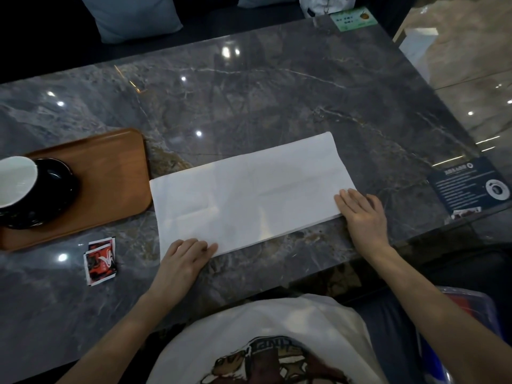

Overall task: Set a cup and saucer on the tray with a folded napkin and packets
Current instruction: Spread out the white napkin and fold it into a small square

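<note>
White napkin (246, 189) flat on grey marble table (277, 101), left hand (186, 257) and right hand (364, 213) pressing its near corners with fingers straight together, tray (110, 173) left of napkin carrying cup (15, 181) on saucer (55, 189), packets (100, 261) left of napkin's near corner.

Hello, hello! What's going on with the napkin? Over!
Left hand and right hand flat on napkin, both open. Napkin on table, off tray. Packets beside tray. Nothing blocking.

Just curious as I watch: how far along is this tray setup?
Done: cup and saucer sit on the tray. In hand: left hand and right hand press the napkin flat on the table. Left: finish folding, then move napkin and packets onto the tray.
</note>
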Motion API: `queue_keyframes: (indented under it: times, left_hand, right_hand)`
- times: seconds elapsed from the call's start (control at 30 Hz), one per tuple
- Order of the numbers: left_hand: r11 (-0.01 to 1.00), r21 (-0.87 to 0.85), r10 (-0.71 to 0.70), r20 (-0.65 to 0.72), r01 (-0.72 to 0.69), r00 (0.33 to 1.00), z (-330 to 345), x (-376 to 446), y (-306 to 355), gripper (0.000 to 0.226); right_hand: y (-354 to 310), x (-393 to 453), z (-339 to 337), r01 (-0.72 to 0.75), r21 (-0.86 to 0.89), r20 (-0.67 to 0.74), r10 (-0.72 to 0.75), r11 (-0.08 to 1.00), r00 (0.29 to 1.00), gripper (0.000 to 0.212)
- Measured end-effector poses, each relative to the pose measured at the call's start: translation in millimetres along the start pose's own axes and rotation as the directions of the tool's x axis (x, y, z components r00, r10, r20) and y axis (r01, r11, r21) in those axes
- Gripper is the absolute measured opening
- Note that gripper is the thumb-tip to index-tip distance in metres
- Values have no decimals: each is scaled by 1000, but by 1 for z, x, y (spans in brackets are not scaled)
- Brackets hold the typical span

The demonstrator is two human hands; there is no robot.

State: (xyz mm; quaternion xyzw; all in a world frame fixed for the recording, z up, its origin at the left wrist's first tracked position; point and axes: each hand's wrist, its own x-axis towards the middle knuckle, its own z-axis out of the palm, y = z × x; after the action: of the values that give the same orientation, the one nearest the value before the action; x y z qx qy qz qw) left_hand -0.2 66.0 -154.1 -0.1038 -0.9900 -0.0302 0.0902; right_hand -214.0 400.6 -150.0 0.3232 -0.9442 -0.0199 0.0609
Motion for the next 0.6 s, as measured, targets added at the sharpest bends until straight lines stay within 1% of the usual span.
queue_keyframes:
  times: [0.1, 0.2, 0.27, 0.37, 0.43, 0.5, 0.57, 0.6]
  left_hand:
    - [998, -44, -51, 28, 52, 998, -2, -3, -2, 40]
    - [985, -99, -134, 42, 138, 990, -7, -7, -2, 34]
    - [971, -131, -192, 61, 199, 979, -10, -11, -2, 41]
    - [946, -154, -275, 91, 287, 957, -16, -19, -2, 37]
    - [927, -174, -318, 112, 333, 942, -21, -21, 1, 36]
    - [907, -213, -344, 126, 364, 930, -26, -17, 5, 36]
    - [899, -246, -339, 129, 361, 932, -26, -4, 10, 36]
    - [903, -247, -330, 125, 351, 936, -24, 6, 13, 36]
  right_hand:
    - [-1, 0, -1, -24, 42, 2, 24, 999, 1000, 40]
    - [-3, -3, -3, -48, 91, 14, 47, 995, 999, 43]
    - [-6, -3, -5, -74, 160, 12, 73, 984, 997, 45]
    - [-11, 5, -10, -204, 284, 30, 204, 937, 979, 38]
    - [-16, 13, -15, -257, 306, 34, 260, 917, 965, 35]
    - [-27, 20, -18, -245, 305, 31, 247, 920, 968, 32]
    - [-48, 28, -20, -216, 347, 66, 206, 913, 976, 27]
    - [-61, 33, -20, -191, 377, 95, 167, 906, 981, 28]
